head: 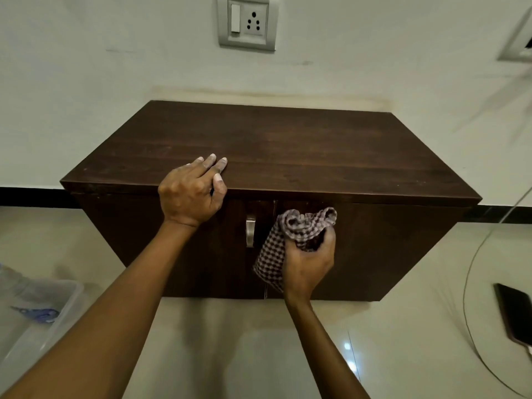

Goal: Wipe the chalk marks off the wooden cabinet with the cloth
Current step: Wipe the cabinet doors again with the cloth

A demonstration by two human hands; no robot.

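Two hands | left hand (191,194) flat on cabinet (288,156) front edge | right hand (309,262) fingers clench cloth (290,240)

Pale wall (115,67) with switch socket (247,23); glossy beige tiled floor (259,355).

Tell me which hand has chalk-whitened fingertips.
The left hand, resting on the front edge of the cabinet top; its fingertips are white. The right hand is lower, bunching the checked cloth against the door.
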